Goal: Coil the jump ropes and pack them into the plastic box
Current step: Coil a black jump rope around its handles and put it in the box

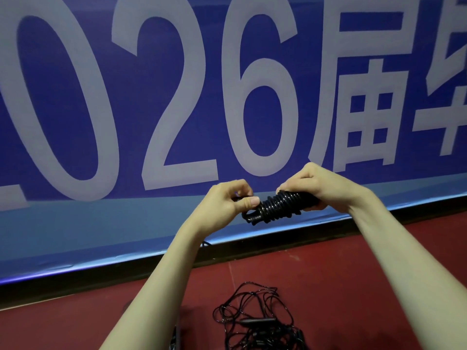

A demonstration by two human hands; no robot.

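Down low, loose ropes (255, 322) sprawled tangled on the red floor (341, 274). Up front, the left hand (225, 200) pinched one end of the coil (275, 205), the right hand (316, 188) gripped the other, against the blue banner (177, 97) wall.

Black rope (278, 205), blue banner (156, 72), red floor (341, 286)
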